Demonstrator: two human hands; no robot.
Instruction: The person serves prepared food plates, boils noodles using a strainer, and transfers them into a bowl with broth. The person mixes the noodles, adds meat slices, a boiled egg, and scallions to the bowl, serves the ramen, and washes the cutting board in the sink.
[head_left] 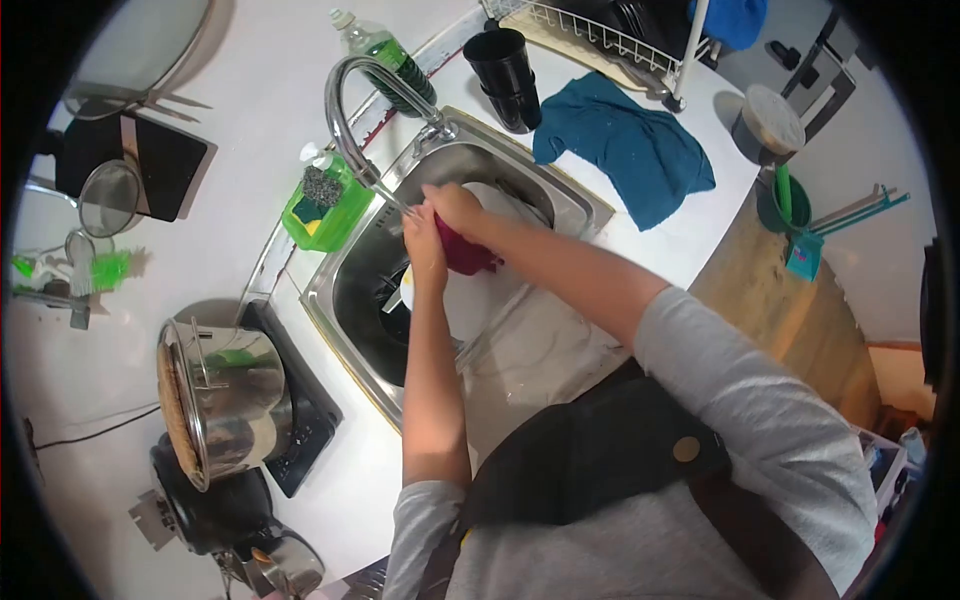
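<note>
My left hand (424, 245) and my right hand (456, 212) meet just below the tip of the curved faucet (345, 130), over the steel sink (350, 290). Between and below them hangs a dark red cloth (463, 252), and the fingers of both hands are closed on it. Behind the cloth, in the basin, lies a large pale dish (450, 305), partly covered by my hands and forearms. A white piece with a yellow mark and dark items sit at the basin's left side, too covered to name.
A green soap container (335, 215) with a scrubber stands left of the sink, a green bottle (385, 62) behind it. Black cups (503, 80), a teal cloth (635, 145) and a dish rack (600, 38) are at the upper right. A steel pot (235, 400) stands left.
</note>
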